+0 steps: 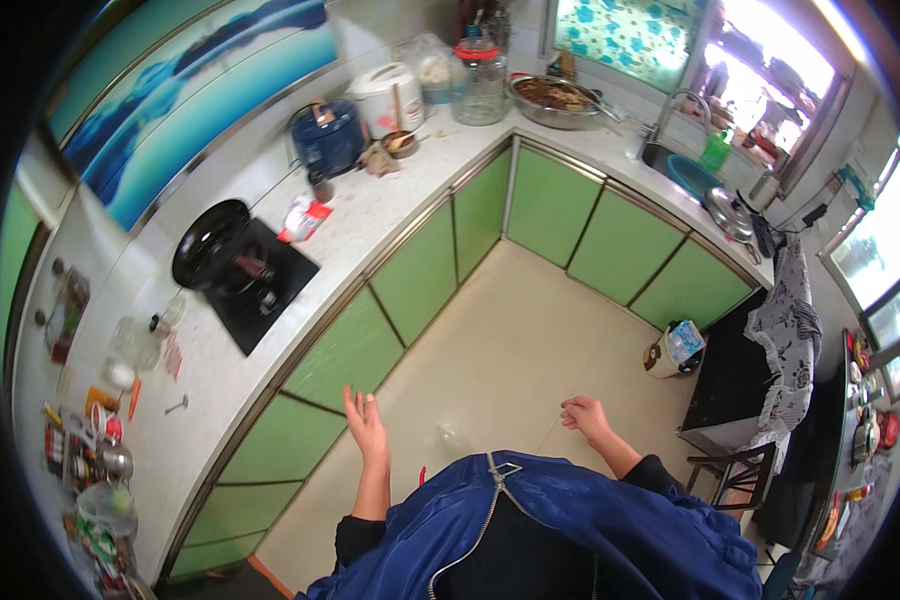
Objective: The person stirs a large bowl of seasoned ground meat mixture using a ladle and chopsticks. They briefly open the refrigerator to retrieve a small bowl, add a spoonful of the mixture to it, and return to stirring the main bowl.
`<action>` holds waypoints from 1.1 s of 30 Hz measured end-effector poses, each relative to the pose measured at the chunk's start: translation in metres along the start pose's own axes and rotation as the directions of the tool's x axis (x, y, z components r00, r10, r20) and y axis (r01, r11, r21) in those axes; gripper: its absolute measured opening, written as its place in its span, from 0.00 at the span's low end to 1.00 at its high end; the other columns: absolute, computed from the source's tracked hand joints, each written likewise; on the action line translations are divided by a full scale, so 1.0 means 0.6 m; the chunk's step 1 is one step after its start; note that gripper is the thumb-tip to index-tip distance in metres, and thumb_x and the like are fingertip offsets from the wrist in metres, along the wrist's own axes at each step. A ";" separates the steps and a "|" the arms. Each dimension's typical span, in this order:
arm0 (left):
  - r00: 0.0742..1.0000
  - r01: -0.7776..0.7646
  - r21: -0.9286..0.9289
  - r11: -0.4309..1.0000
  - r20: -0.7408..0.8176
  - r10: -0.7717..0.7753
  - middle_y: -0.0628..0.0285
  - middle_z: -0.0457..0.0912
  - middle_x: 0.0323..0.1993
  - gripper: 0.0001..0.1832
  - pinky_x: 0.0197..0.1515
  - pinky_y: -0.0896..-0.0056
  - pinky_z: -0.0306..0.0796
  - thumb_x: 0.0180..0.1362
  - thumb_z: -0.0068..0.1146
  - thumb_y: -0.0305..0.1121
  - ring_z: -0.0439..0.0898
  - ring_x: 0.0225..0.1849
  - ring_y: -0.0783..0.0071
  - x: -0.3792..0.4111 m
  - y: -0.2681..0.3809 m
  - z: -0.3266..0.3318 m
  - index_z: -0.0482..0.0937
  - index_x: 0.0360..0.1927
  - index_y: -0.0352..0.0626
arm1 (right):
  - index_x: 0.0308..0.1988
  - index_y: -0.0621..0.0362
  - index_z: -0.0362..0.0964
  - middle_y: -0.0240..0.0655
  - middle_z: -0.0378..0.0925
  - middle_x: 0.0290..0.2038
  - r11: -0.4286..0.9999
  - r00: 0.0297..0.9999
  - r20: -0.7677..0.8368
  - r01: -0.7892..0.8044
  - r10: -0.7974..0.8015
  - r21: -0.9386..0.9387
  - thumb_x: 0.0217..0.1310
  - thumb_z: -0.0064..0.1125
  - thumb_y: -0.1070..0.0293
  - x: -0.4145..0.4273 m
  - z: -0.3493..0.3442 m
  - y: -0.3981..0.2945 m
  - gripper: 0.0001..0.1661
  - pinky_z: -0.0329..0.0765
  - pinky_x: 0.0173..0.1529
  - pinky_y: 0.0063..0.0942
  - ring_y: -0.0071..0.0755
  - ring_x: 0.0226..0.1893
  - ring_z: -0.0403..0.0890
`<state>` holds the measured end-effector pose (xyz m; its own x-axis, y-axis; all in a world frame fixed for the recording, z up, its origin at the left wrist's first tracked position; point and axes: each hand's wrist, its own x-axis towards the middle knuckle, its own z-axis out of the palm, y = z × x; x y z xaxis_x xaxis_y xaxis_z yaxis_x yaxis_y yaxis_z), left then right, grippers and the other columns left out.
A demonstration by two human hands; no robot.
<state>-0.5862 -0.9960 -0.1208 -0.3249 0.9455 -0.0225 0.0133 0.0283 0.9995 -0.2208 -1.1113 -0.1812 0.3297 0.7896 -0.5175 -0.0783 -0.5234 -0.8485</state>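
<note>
My left hand is raised in the air before the green cabinet doors, palm up with fingers apart and nothing in it. Over the tiled floor, my right hand is held with its fingers loosely bent; no object shows in it. Neither hand touches anything. On the white countertop to the left, a black wok rests tilted on a black cooktop. A red and white packet lies just beyond the cooktop.
Along the counter stand a dark blue pot, a white rice cooker, a glass jar and a steel basin of food. A sink holds a blue basin. A trash bin and stool are at right.
</note>
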 end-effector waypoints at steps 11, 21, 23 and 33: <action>0.947 0.051 0.034 0.998 0.316 -0.059 0.51 0.59 0.60 0.30 0.59 0.68 0.57 0.60 0.47 0.37 0.61 0.60 0.62 0.211 -0.077 0.378 0.52 0.62 0.35 | 0.36 0.65 0.71 0.36 0.75 0.25 0.979 0.961 -0.248 -0.071 0.118 0.193 0.55 0.49 0.71 0.202 -0.131 -0.044 0.10 0.74 0.27 0.21 0.26 0.22 0.76; 0.936 0.050 0.146 0.988 0.338 -0.098 0.46 0.64 0.56 0.27 0.58 0.67 0.59 0.61 0.44 0.37 0.64 0.59 0.62 0.528 -0.035 0.654 0.56 0.60 0.34 | 0.37 0.66 0.71 0.34 0.75 0.25 0.988 0.979 -0.134 0.152 -0.154 -0.026 0.57 0.48 0.71 0.569 -0.138 -0.360 0.11 0.72 0.27 0.20 0.23 0.23 0.75; 0.915 -0.003 0.162 0.987 0.400 -0.063 0.47 0.65 0.56 0.26 0.57 0.67 0.59 0.61 0.44 0.37 0.65 0.58 0.62 0.571 0.005 0.722 0.57 0.59 0.34 | 0.37 0.66 0.71 0.33 0.75 0.24 0.959 0.954 -0.144 0.245 -0.265 -0.139 0.57 0.49 0.70 0.630 -0.152 -0.422 0.11 0.72 0.27 0.20 0.22 0.22 0.74; 0.817 -0.036 0.050 0.998 0.577 0.000 0.55 0.75 0.44 0.20 0.46 0.74 0.68 0.61 0.45 0.34 0.75 0.42 0.73 0.693 0.021 1.035 0.64 0.55 0.36 | 0.34 0.64 0.73 0.32 0.74 0.21 0.698 0.692 -0.155 0.636 -0.705 -0.329 0.54 0.54 0.69 1.019 -0.293 -0.782 0.10 0.69 0.28 0.21 0.20 0.22 0.72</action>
<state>-0.1339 -0.4013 -0.1308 0.2805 0.9594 -0.0304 0.0722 0.0105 0.9973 0.1833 -0.4392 -0.0801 0.4295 0.8658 0.2567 0.4649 0.0317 -0.8848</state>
